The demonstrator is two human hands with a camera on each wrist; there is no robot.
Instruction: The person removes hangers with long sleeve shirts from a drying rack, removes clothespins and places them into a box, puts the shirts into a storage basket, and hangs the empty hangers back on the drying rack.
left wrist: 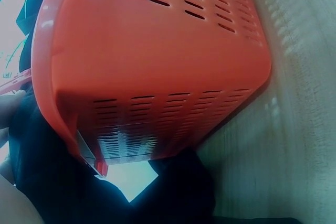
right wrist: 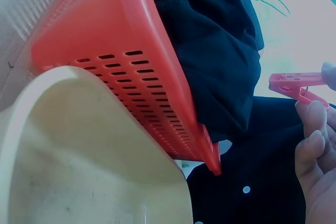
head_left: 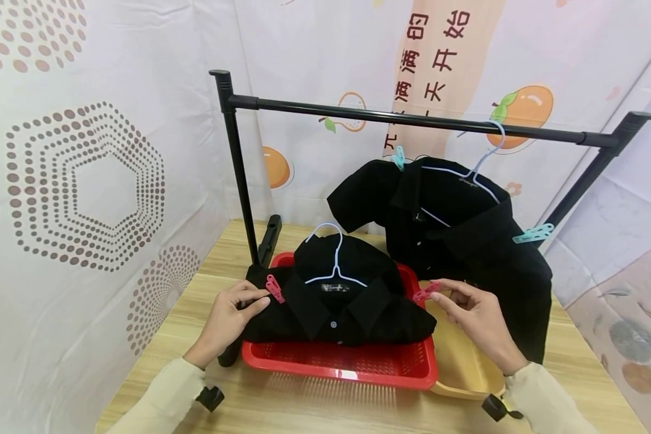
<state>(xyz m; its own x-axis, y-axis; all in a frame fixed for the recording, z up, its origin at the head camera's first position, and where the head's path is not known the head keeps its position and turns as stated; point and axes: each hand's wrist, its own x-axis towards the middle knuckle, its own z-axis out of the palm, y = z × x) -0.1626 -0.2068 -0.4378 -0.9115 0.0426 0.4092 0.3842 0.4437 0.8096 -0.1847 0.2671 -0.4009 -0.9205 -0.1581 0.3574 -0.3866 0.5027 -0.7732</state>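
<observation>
A black collared shirt (head_left: 333, 325) on a pale hanger (head_left: 336, 268) lies over the red basket (head_left: 336, 374). My left hand (head_left: 230, 313) pinches the shirt at its left shoulder, fingertips right beside a pink clothespin (head_left: 274, 289) that sits there. At the shirt's other shoulder, my right hand (head_left: 474, 313) holds a second pink clothespin (right wrist: 296, 82) between thumb and fingers. In the head view its nose overlaps the shirt's edge. Only part of the left hand's fingers (left wrist: 10, 106) shows in the left wrist view.
Behind, another black shirt (head_left: 466, 253) hangs from a black rack (head_left: 358, 113), with teal clothespins (head_left: 533, 233) at its shoulders. A yellow basin (head_left: 463, 367) stands to the right of the basket, partly behind it. A patterned curtain (head_left: 76, 181) surrounds the wooden table (head_left: 282, 410).
</observation>
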